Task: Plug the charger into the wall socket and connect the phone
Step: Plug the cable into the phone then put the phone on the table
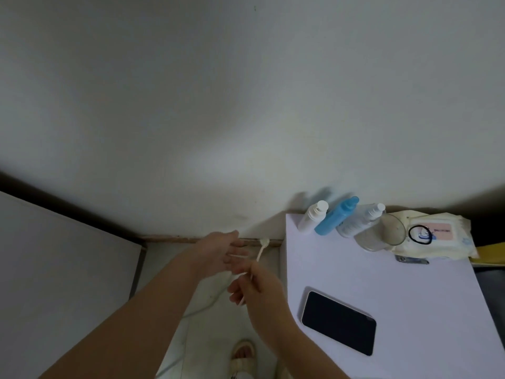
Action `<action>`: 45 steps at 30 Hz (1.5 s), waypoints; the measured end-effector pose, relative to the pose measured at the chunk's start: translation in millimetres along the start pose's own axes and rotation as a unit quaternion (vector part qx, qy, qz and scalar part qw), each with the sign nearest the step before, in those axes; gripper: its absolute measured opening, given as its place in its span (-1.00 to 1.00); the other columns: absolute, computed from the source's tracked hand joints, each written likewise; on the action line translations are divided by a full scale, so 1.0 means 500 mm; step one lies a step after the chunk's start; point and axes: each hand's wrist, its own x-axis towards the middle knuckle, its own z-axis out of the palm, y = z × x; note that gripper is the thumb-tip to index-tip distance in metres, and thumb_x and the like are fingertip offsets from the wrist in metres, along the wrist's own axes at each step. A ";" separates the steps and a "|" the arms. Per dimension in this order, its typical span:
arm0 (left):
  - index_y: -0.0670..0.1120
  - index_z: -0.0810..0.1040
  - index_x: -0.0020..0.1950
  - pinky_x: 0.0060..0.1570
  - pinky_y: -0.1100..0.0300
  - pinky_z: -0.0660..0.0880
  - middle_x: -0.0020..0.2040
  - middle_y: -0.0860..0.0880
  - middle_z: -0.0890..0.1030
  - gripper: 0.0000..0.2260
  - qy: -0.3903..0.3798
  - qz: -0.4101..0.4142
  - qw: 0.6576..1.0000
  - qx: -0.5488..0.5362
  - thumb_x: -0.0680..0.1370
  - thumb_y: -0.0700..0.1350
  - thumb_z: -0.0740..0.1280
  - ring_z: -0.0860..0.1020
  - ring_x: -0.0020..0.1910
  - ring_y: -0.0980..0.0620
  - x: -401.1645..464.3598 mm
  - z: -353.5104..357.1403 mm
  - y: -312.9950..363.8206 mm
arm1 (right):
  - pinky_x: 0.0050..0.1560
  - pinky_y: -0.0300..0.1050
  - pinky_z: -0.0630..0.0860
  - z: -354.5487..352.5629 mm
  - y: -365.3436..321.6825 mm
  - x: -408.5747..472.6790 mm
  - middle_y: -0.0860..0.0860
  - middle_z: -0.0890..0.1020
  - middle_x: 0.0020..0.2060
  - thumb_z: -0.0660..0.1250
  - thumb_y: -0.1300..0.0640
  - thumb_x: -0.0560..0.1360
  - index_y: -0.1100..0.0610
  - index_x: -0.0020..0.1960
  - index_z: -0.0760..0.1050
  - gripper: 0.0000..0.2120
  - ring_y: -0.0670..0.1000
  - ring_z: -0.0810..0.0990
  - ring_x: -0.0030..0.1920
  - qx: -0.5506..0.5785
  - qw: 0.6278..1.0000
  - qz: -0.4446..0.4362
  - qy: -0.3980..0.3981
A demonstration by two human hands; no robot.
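Observation:
My right hand pinches a thin white charger cable in front of the white table. The cable rises from that hand to a small white end at the brown baseboard. My left hand reaches toward the wall with its fingers spread, and a strand of the cable runs across them. More cable trails down over the floor under my left forearm. The phone lies dark screen up on the table, to the right of my right hand. No wall socket can be made out.
The white table carries two white bottles, a blue bottle, a clear glass and a wipes pack with a black hair tie along the wall. A white cabinet stands left. A slippered foot rests on the floor.

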 end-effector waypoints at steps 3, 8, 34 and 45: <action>-0.33 0.21 0.34 -0.07 -0.01 0.51 0.20 -0.34 0.48 -0.53 -0.034 -0.039 0.996 -0.071 0.61 0.02 0.07 0.56 0.01 -0.22 0.052 0.030 0.007 | -0.26 -0.29 0.48 -0.003 0.019 -0.028 -0.09 0.58 -0.37 0.11 0.34 0.52 -0.09 -0.25 0.47 -0.62 -0.20 0.52 -0.39 -0.075 0.997 -0.020 -0.022; -0.33 0.41 -0.04 -0.50 -0.04 0.61 -0.13 -0.34 0.54 -0.71 -0.081 -0.106 0.980 -0.148 0.60 -0.09 0.13 0.62 -0.26 -0.27 0.102 0.064 -0.009 | -0.21 -0.41 0.43 -0.031 0.042 -0.059 0.08 0.62 -0.23 0.12 0.32 0.52 0.18 -0.02 0.55 -0.76 -0.13 0.50 -0.30 -0.161 0.984 -0.054 -0.055; -0.04 0.42 -0.08 -0.62 0.44 0.10 -0.43 0.01 0.32 -0.78 -0.034 0.109 0.990 0.086 0.59 0.04 0.07 0.20 -0.62 0.17 0.093 0.130 -0.039 | 0.28 -0.07 0.37 -0.265 0.256 0.022 0.05 0.42 0.28 0.32 -0.04 0.47 0.06 0.37 0.25 -0.46 0.04 0.39 0.27 -0.506 0.851 0.058 0.130; -0.09 0.57 -0.13 -0.37 0.33 0.49 -0.34 0.04 0.56 -0.76 -0.028 0.154 0.974 0.162 0.56 -0.05 0.15 0.55 -0.40 0.15 0.069 0.140 -0.117 | 0.19 -0.04 0.39 -0.316 0.286 0.057 0.09 0.38 0.17 0.46 -0.05 0.27 0.12 0.24 0.22 -0.33 0.09 0.39 0.18 -0.659 0.739 0.136 0.023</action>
